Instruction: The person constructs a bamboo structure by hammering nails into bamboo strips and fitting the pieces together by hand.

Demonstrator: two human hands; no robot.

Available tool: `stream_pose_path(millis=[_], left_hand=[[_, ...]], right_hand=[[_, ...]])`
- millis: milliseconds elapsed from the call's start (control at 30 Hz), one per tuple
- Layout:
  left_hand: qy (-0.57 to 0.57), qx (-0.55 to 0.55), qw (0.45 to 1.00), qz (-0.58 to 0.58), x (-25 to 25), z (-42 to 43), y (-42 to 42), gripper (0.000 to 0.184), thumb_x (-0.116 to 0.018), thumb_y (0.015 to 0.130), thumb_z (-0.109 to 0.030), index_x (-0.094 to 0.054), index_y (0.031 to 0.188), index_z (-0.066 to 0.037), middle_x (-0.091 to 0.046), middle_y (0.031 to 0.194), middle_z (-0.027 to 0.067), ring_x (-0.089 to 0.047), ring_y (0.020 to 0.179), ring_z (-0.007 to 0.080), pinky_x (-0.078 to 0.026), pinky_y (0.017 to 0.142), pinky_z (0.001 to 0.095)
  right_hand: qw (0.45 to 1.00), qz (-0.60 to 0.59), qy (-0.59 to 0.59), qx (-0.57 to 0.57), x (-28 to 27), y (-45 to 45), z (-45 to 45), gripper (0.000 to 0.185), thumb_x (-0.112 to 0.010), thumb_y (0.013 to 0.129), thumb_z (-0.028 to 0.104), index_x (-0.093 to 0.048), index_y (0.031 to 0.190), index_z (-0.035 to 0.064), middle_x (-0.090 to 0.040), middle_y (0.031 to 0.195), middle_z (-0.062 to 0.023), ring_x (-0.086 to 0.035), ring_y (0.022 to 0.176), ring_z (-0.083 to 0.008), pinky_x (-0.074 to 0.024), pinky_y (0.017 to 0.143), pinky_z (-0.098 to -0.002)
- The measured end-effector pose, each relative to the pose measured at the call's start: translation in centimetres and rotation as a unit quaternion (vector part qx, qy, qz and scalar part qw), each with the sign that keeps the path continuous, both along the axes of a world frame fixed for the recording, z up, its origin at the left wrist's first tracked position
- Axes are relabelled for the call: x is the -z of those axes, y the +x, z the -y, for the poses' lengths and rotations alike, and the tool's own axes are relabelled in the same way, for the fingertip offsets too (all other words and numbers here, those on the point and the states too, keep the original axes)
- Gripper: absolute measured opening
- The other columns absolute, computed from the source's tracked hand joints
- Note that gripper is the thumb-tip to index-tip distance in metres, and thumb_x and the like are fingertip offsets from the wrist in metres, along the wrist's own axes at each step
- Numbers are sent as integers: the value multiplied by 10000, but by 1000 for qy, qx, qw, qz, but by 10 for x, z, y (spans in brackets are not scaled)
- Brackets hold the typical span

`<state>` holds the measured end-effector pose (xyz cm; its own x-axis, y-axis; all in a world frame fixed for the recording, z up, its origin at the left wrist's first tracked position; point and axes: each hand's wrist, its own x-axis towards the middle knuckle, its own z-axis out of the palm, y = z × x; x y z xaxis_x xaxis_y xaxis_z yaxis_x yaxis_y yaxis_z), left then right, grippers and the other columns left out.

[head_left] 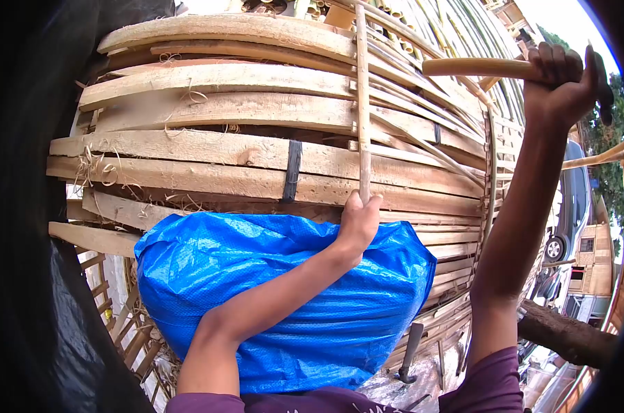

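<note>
My left hand (359, 224) grips the near end of a long thin wooden strip (364, 103), which lies across several rough planks (222, 148). Raised high at the right, my right hand (558, 79) is closed around a hammer (477, 67). Its pale wooden handle points left, and the dark head shows just beyond my fist. A blue tarp (298, 330) covers my lap, under my left forearm. Curled wood shavings (105, 168) cling to the plank ends. One plank has a black band (293, 168) around it.
A second hammer (412, 347) lies beside the tarp, low at the right. Bamboo poles (456, 27) extend at the back. A slatted wooden frame (129, 330) stands at lower left, and a thick log (567, 334) at the right. Farther off is a parked car (574, 186).
</note>
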<state>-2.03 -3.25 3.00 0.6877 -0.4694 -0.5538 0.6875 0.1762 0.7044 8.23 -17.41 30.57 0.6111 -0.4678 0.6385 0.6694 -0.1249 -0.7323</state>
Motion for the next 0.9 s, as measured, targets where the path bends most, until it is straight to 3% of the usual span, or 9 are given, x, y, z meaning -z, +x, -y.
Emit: stream_pose_path(millis=[133,267,333,400,433,533,633,833,900], left_hand=[[-23,2,1000,-20,-1,-2,1,195,-557,934,-247,-440,848,-117,-400,654,-48,-385,533,50,-331,463,231],[-18,-4,999,-26,-2,-1,-1,171,-557,937,-235,-458,866,-116,-398,656,-54,-373,530,41,-318,459,220],[-20,-14,1000,-20,-5,-2,-1,157,-572,924,-233,-476,885,-114,-403,657,-49,-377,534,48,-328,469,222],[12,5,999,-30,-7,-5,1,169,-579,918,-238,-473,880,-112,-404,658,-47,-377,534,51,-330,471,227],[42,21,998,-31,-9,-6,4,180,-586,912,-242,-470,874,-109,-404,659,-45,-377,534,54,-332,472,232],[18,20,1000,1,-13,-3,0,197,-588,900,-239,-452,848,-107,-399,656,-44,-365,525,56,-326,468,243],[10,5,999,-48,-22,-5,3,202,-582,895,-217,-427,814,-114,-389,649,-45,-350,514,49,-309,459,241],[-18,2,999,-37,-4,-5,4,204,-573,902,-183,-410,793,-126,-347,619,-68,-307,477,31,-272,432,234],[-12,0,999,-52,-3,-5,5,212,-579,902,-186,-411,787,-128,-338,608,-73,-306,479,26,-266,429,232]], right_hand=[[986,60,-3,154,-50,-14,-3,443,-454,967,236,-250,580,171,-178,554,16,-254,511,-130,-309,569,-317],[897,64,-327,291,-79,-27,128,332,-505,956,223,-471,653,92,-353,503,7,-358,455,-115,-357,497,-271],[968,78,-226,75,-29,-15,117,280,-534,949,204,-539,711,57,-413,491,4,-403,433,-111,-372,458,-255],[997,16,63,-39,101,20,49,296,-548,952,191,-445,693,92,-344,487,25,-328,406,-94,-288,413,-255],[983,-50,150,93,133,38,34,387,-545,959,196,-338,637,142,-260,483,48,-235,388,-78,-202,389,-260],[996,-27,88,9,140,21,35,425,-543,957,200,-311,603,152,-220,460,55,-222,385,-72,-199,393,-259],[990,-45,107,75,135,25,32,471,-486,985,253,-230,595,185,-168,497,65,-139,422,-77,-177,424,-262],[992,-71,99,26,115,37,20,469,-542,965,246,-262,598,165,-201,494,44,-193,424,-101,-216,459,-279],[996,-28,69,-39,67,38,33,452,-547,956,238,-292,590,160,-243,500,28,-239,437,-114,-230,464,-292]])
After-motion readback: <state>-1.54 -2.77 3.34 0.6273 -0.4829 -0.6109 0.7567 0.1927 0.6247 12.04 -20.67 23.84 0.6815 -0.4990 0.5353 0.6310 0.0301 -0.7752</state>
